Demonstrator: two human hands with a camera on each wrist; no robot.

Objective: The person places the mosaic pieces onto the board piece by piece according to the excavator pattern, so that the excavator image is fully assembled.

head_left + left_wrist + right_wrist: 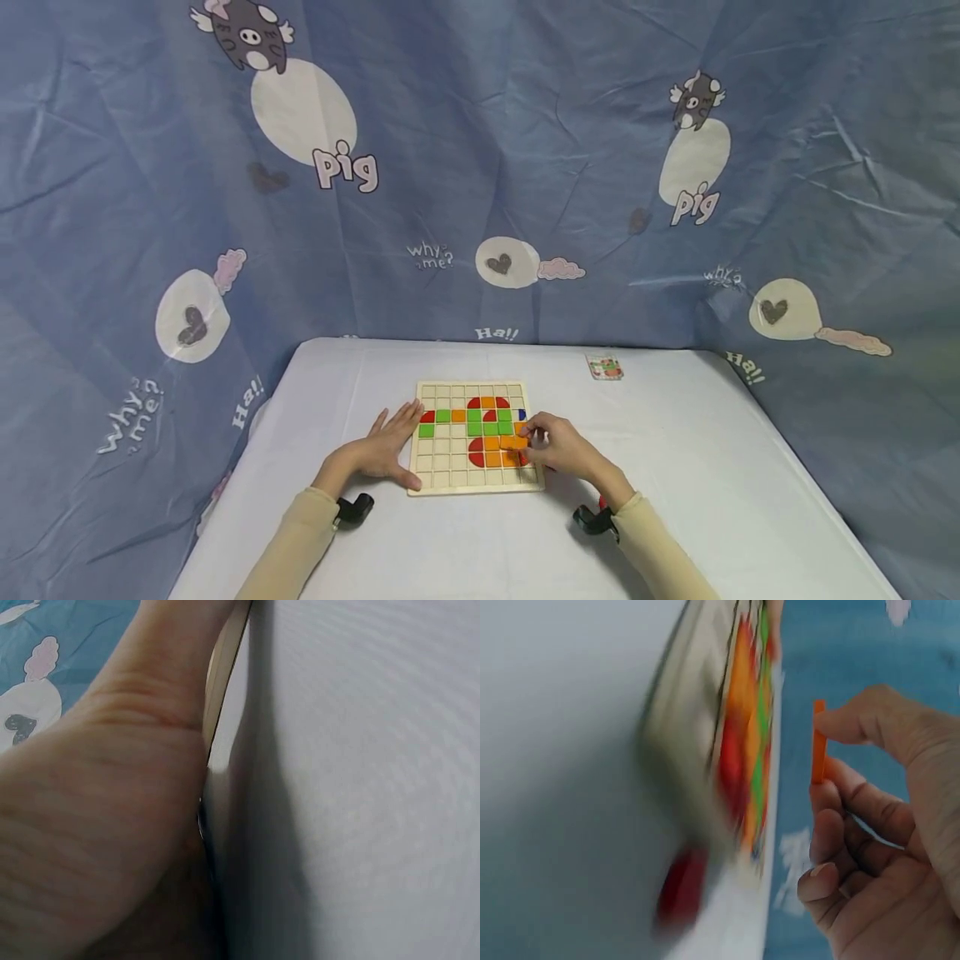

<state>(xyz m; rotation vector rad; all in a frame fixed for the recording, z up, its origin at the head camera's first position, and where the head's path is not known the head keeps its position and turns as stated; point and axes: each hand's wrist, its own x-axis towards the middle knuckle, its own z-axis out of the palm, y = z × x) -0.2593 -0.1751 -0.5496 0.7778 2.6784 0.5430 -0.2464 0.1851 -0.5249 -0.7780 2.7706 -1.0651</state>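
A square wooden grid board lies on the table, with red, green and orange tiles and a blue-and-white one set in some of its cells. Along its left edge rests my left hand, fingers spread and fairly straight, thumb at the lower left corner. Over the right part of the board, my right hand pinches a thin orange tile between thumb and fingers. In the right wrist view the tile is held on edge, apart from the board. The left wrist view shows mostly palm and wrist, with a sliver of the board's rim.
A red piece lies on the table beside the board, blurred in the right wrist view. Another bit of red shows by the right wrist. A small picture card lies toward the back right. Blue printed cloth hangs behind the white table.
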